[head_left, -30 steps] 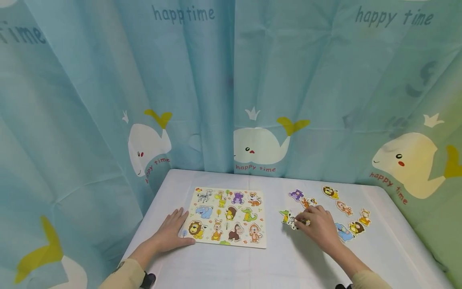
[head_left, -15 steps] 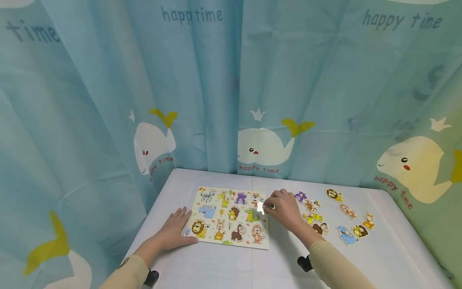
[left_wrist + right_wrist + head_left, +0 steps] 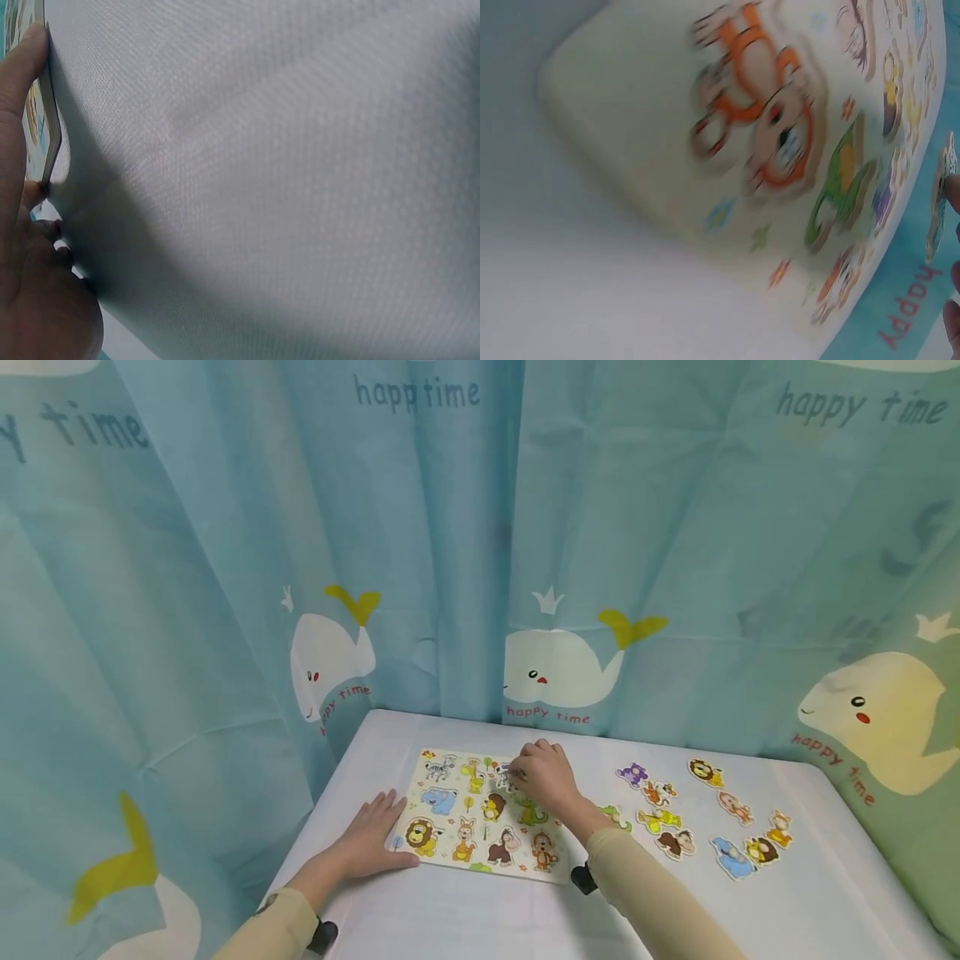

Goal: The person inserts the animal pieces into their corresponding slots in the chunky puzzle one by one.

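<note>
The flat puzzle board printed with cartoon animals lies on the white table. My right hand pinches a zebra puzzle piece over the board's far right part, near the purple animal's place. In the right wrist view, that piece is seen nearly edge-on at the fingertips, raised above the board. My left hand rests at the board's left side with straight fingers. Its thumb lies along the near edge in the left wrist view.
Several loose animal pieces lie right of the board, among them a purple one, a giraffe, a lion and an elephant. A crocodile piece is partly behind my right sleeve. A whale-print curtain hangs behind the table.
My right hand has picked up the zebra piece from among the loose pieces and carried it left over the board. The left hand stays at the board; the head view has shifted slightly.
</note>
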Tool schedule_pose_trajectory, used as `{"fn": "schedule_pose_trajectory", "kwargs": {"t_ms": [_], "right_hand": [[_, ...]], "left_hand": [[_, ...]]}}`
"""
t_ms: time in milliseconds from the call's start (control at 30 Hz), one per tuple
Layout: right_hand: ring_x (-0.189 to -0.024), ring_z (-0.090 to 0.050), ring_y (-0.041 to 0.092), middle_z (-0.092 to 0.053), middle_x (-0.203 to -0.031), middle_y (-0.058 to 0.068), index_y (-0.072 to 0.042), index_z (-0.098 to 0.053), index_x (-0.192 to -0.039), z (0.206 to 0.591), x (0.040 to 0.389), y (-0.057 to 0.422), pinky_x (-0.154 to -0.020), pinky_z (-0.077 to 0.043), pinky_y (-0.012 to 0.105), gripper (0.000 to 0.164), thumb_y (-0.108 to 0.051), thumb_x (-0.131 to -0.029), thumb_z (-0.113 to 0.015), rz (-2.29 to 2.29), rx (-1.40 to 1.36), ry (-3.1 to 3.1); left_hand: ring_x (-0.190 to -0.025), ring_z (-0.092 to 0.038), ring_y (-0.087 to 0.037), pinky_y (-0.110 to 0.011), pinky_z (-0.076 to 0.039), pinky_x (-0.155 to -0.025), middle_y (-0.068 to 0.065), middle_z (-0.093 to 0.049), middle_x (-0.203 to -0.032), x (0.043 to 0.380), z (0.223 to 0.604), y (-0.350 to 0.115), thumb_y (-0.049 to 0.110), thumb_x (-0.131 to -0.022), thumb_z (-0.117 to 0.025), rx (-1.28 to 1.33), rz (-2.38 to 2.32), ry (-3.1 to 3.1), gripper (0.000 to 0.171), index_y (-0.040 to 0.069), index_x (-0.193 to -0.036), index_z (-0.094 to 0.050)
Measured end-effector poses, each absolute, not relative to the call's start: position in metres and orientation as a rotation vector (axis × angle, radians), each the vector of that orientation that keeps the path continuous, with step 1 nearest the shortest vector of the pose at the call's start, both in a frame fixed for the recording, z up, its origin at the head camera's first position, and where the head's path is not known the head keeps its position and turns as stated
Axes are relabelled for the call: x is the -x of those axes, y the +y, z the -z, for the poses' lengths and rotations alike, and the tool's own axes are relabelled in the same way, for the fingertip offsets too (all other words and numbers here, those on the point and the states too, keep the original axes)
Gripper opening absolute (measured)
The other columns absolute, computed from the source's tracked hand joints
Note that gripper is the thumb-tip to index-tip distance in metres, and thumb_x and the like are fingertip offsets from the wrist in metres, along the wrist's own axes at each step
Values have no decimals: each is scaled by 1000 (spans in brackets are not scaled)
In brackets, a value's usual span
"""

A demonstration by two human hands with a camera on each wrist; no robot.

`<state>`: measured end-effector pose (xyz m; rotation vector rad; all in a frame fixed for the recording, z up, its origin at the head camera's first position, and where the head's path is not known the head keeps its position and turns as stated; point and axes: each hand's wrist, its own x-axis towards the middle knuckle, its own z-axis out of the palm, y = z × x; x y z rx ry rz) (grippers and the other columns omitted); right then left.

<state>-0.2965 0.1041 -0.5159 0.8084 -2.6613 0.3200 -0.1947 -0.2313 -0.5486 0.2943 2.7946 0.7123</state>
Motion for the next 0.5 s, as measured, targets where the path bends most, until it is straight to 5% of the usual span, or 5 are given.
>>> {"fn": "schedule_pose_trajectory", "kwargs": {"t_ms": [500], "right_hand": [[-75, -40, 15, -56, -80, -8, -26, -82, -90, 525, 309, 35, -67, -33, 33, 6, -23, -92, -77, -278, -890, -2625]], "left_hand": [[-155, -11, -40, -57, -10, -125, -22, -19, -167, 194, 551, -232, 63, -78, -79, -320, -717, 2798, 112, 1, -159, -32]]}}
